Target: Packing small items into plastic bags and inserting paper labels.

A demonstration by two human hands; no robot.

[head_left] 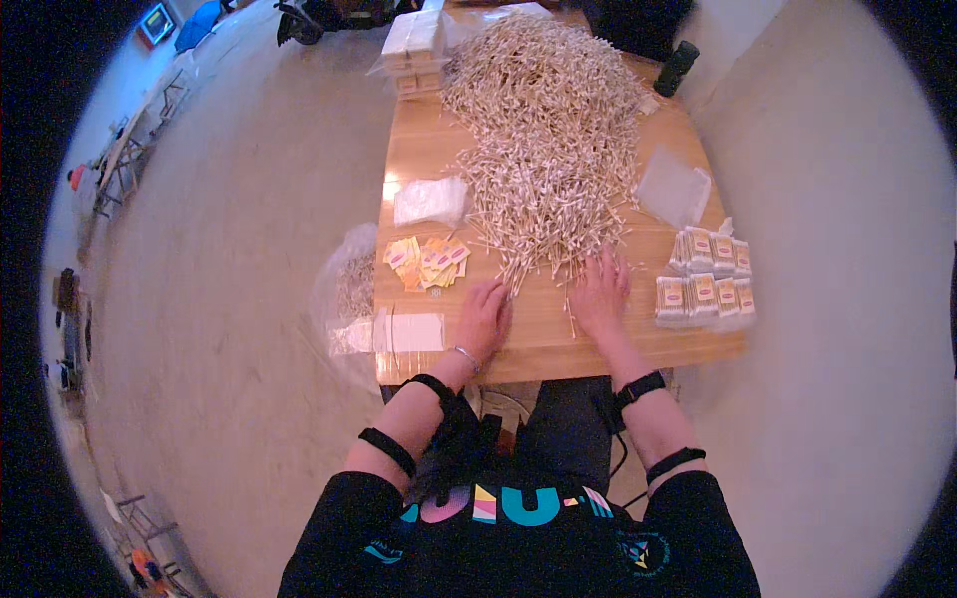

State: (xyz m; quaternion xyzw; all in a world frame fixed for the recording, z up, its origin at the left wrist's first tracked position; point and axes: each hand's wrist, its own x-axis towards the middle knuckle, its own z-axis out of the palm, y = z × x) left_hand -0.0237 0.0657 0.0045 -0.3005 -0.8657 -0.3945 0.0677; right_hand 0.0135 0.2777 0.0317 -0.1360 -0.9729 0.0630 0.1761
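A large pile of cotton swabs (553, 149) is filling the middle of the bench (414, 149), spreading from the far end down toward the near edge, where both hands are lying. The left hand (485, 314) is resting just beside the pile's near tip, its fingers bending loosely; whether its grip is grasping a swab, I cannot tell. The right hand (601, 294) is lying palm down, its fingertips touching the near fringe of swabs, and what its grip is covering underneath is staying hidden (a few loose swabs are lying between the two hands).

To the left, yellow-and-white cards (429, 261) are lying in a loose heap, with white slips (414, 332) sitting nearer and a white plastic bundle (431, 201) lying farther off. Beyond the left edge, a clear bag (351, 284) is bulging beside the bench. To the right, filled packets (703, 289) are standing in two rows close to the edge, and a flat clear sheet (675, 189) is lying beyond them. At the far right a dark bottle (677, 69) is standing; at the far left, plastic-wrapped white packages (414, 45) are stacking up. The pile itself is blocking the way straight ahead.
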